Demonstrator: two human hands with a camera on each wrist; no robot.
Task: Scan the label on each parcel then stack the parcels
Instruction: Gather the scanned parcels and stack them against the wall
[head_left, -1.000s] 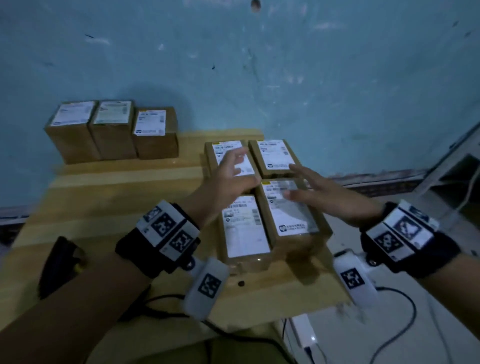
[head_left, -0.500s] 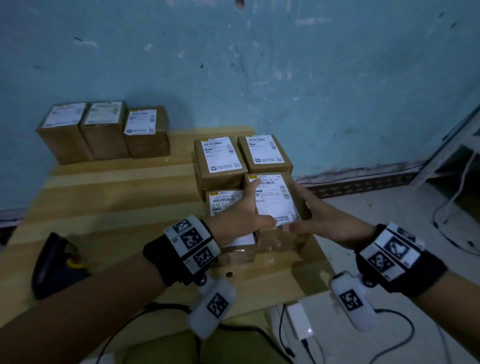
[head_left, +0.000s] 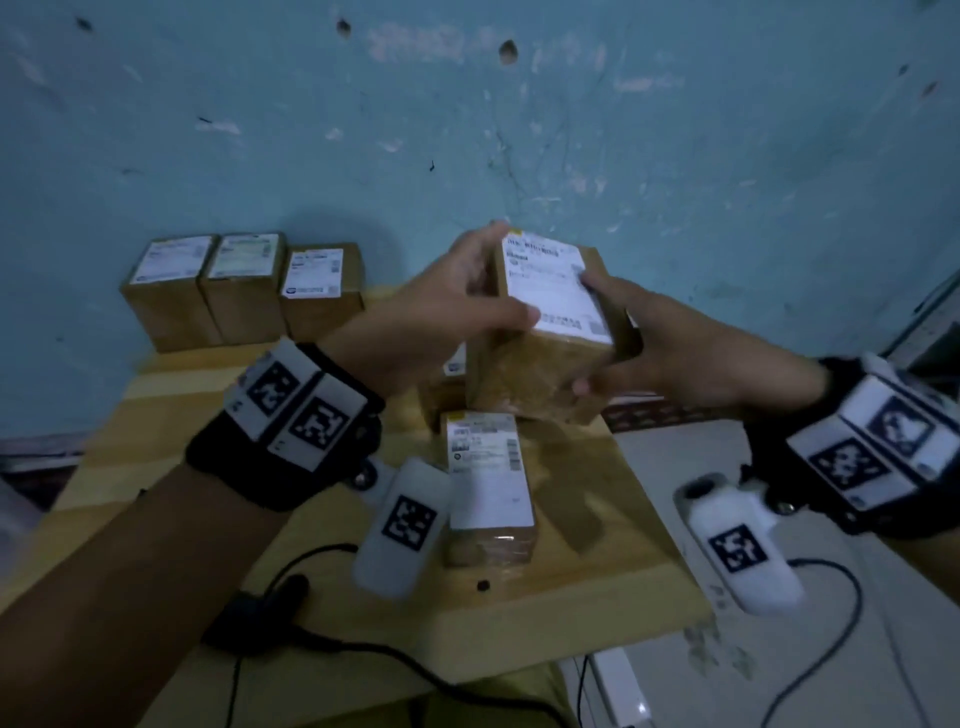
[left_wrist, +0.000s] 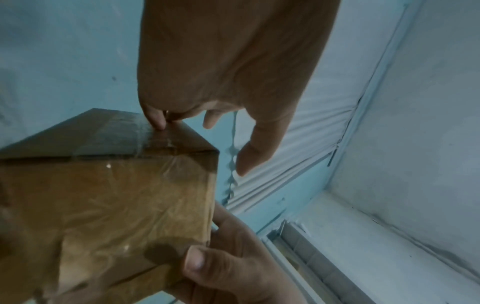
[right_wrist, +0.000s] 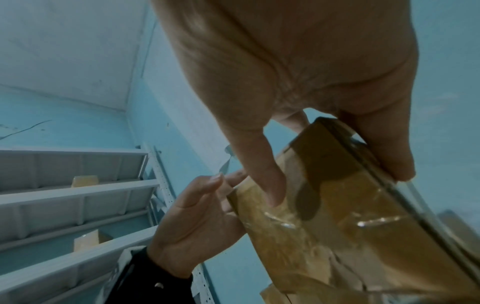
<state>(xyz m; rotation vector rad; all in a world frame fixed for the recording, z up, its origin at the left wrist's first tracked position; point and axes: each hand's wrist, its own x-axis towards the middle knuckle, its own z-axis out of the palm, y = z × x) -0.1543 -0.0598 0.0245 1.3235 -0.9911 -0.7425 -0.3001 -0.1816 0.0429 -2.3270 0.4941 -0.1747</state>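
Note:
Both hands hold one brown taped parcel (head_left: 540, 374) in the air above the table, white label (head_left: 550, 296) facing up. My left hand (head_left: 506, 273) grips its left side, thumb on the label's edge. My right hand (head_left: 597, 338) grips the right end, thumb on top and fingers underneath. The left wrist view shows the parcel (left_wrist: 109, 205), and the right wrist view shows it (right_wrist: 350, 226) too. Another labelled parcel (head_left: 488, 483) lies on the wooden table (head_left: 597, 597) below. Behind the held one, more parcels (head_left: 441, 400) are mostly hidden.
Three labelled parcels (head_left: 244, 291) stand in a row against the blue wall at the back left. A black handheld scanner (head_left: 265, 608) with its cable lies near the table's front left. Right of the table's edge lies white floor with cables (head_left: 831, 623).
The front right parcel has been gripped by both hands and lifted off the table, up and away from the others. A second ago both hands only reached over the group.

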